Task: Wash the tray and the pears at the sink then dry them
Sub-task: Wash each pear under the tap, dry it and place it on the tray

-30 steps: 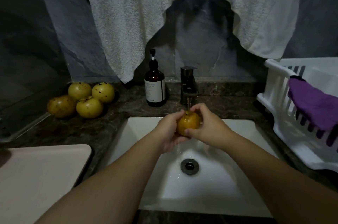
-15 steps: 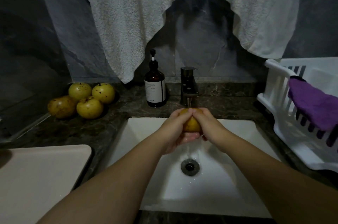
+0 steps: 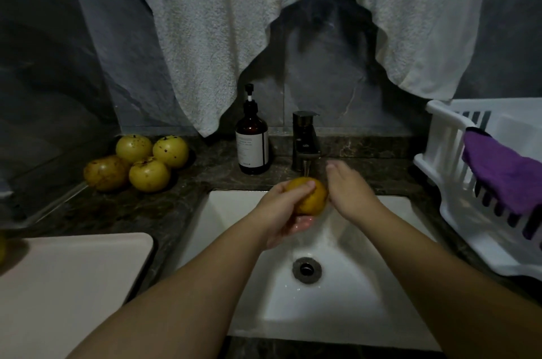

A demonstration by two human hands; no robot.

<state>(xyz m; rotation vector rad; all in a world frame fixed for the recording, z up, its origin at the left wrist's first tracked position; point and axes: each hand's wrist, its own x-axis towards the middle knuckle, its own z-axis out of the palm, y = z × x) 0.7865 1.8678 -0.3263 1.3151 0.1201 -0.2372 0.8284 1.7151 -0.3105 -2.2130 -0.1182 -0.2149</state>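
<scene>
We hold one pear (image 3: 308,195) under the thin stream from the tap (image 3: 305,141), just beyond our fingers and over the white sink (image 3: 234,212). Our left hand (image 3: 283,212) cups it from below and the near side, thumb curled over its top. Our right hand (image 3: 346,188) is flat against the pear's right flank, fingers straight and blurred, holding nothing. We judge the fruit firm, round and fairly light, but its wet skin is slippery and it would bruise if it fell into the basin. So we keep it seated deep in the left palm, gripping around its widest part rather than by the fingertips. Four more pears (image 3: 137,162) lie well to our left, the tray (image 3: 73,285) nearer, below the left forearm.
</scene>
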